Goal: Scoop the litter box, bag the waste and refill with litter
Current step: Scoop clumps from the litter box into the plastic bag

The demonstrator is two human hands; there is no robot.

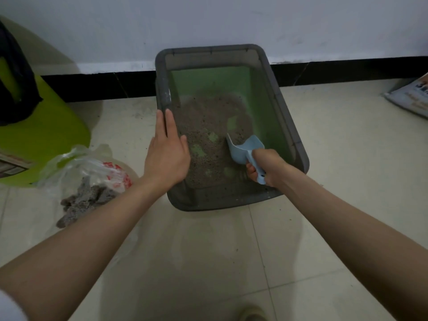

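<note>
Litter [208,137] lies thin in the box [287,126]. Your right hand [266,166] grips the scoop [245,147], its blade pointing to 11 o'clock into the litter. Your left hand [168,154] rests flat, fingers straight, on the 9 o'clock rim. Bagged clumps [85,200] lie at 8 o'clock.

A floor [324,158] of pale, glossy tiles with thin grout lines fills most of the view, sprinkled here and there with dark specks. At the far side it meets a white wall [208,19], with a black skirting band [347,71] running along the wall's base. At the far left stands a lime-green bin [46,135] on the tiles, with something dark [16,84] draped over its upper part. At the near edge, the toe of a shoe [252,315] shows on the tiles.
</note>
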